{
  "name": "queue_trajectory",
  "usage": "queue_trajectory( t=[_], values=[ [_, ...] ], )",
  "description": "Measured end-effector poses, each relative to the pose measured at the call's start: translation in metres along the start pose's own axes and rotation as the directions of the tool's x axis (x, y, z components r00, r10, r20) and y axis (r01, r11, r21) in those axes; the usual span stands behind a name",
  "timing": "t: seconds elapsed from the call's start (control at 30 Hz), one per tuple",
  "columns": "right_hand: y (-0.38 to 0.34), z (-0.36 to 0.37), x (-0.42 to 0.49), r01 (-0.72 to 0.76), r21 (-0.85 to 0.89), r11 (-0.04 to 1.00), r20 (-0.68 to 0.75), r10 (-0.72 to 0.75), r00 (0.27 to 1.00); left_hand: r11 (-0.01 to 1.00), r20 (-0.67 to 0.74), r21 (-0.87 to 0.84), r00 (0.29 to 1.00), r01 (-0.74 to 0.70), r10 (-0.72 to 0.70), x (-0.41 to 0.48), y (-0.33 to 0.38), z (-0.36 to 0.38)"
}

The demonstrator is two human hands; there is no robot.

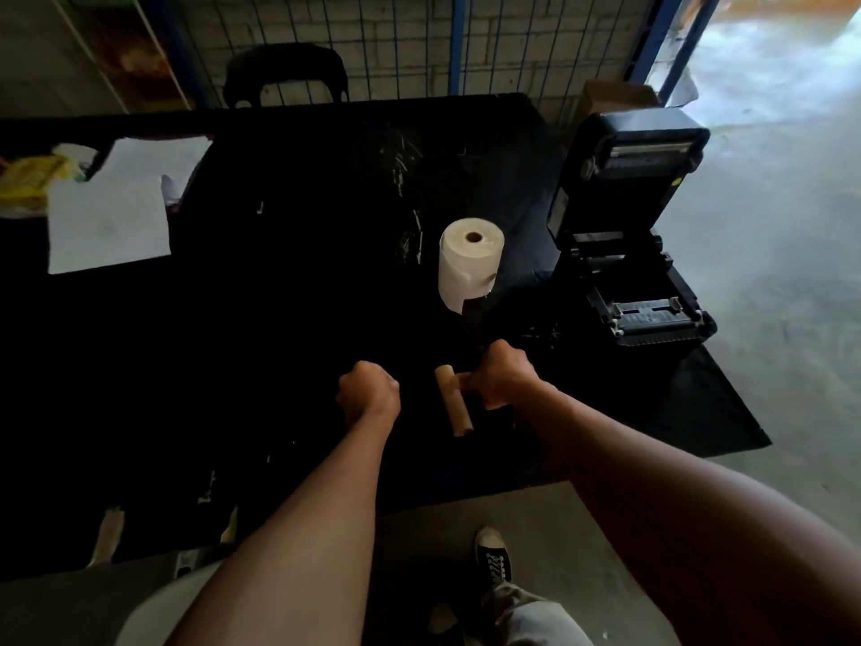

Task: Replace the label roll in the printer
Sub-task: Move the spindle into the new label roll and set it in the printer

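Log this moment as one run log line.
printer: lid open, bay empty | cardboard core: on table, right hand touching | new label roll: upright

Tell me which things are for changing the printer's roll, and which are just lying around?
For the job:
printer, lid open
white label roll, standing on end
cardboard core, touched by the right hand

Just lying about:
white paper sheet
yellow packet
black chair

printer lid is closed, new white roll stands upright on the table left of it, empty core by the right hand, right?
Not quite: the head view shows the printer lid raised open. The white roll does stand upright to its left, and the empty core lies by the right hand.
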State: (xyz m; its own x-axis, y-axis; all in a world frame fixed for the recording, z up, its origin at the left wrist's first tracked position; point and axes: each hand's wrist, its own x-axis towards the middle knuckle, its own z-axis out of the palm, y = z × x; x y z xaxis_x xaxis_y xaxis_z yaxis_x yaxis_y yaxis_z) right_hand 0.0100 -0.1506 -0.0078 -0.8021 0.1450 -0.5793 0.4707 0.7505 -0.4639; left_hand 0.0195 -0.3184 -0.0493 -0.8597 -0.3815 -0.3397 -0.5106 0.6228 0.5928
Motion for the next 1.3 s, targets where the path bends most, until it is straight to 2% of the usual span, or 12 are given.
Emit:
queue_trajectory(
  t=[0.13,0.4,0.43,0.53,0.63,0.77,0.87,0.93,1.03,1.1,1.23,1.3],
  values=[
    [-0.008,-0.028,-0.013,0.075,-0.035,0.997,-0.080,-0.077,0.994,0.994,-0.084,0.072,0.992,-0.084,0.090,0.001,0.030,-0.013],
    [-0.011,-0.074,0.002,0.108,-0.063,0.992,-0.245,-0.120,0.962,0.896,-0.012,0.265,0.929,-0.355,0.371,0.019,0.079,-0.033],
    [-0.010,-0.077,0.008,0.097,-0.059,0.994,-0.256,-0.109,0.960,0.873,-0.004,0.298,0.914,-0.386,0.405,0.025,0.084,-0.032],
    [-0.006,-0.082,0.032,0.064,-0.032,0.997,-0.275,-0.070,0.959,0.705,0.068,0.486,0.827,-0.516,0.559,0.044,0.103,-0.025],
    [-0.001,-0.083,0.064,0.048,0.027,0.998,-0.248,-0.039,0.968,0.574,0.153,0.606,0.789,-0.551,0.595,0.066,0.124,-0.010],
    [-0.002,-0.084,0.114,0.031,0.100,0.994,-0.204,-0.010,0.979,0.448,0.242,0.670,0.745,-0.591,0.622,0.096,0.146,0.009],
    [-0.004,-0.085,0.144,0.010,0.126,0.992,-0.132,0.007,0.991,0.456,0.271,0.636,0.733,-0.623,0.624,0.121,0.158,0.028],
    [-0.004,-0.084,0.160,-0.016,0.139,0.990,-0.104,0.031,0.994,0.426,0.270,0.643,0.709,-0.636,0.651,0.135,0.164,0.039],
    [-0.001,-0.079,0.181,-0.048,0.186,0.981,-0.053,0.059,0.997,0.361,0.334,0.604,0.637,-0.711,0.695,0.143,0.177,0.047],
    [0.000,-0.077,0.192,-0.072,0.278,0.958,0.014,0.071,0.997,0.316,0.392,0.562,0.583,-0.764,0.712,0.147,0.187,0.047],
    [0.001,-0.079,0.200,-0.164,0.457,0.874,0.173,0.093,0.980,0.286,0.467,0.543,0.567,-0.790,0.679,0.159,0.195,0.047],
    [0.001,-0.081,0.199,-0.189,0.523,0.832,0.195,0.099,0.976,0.331,0.496,0.520,0.594,-0.788,0.633,0.161,0.198,0.049]
  ],
)
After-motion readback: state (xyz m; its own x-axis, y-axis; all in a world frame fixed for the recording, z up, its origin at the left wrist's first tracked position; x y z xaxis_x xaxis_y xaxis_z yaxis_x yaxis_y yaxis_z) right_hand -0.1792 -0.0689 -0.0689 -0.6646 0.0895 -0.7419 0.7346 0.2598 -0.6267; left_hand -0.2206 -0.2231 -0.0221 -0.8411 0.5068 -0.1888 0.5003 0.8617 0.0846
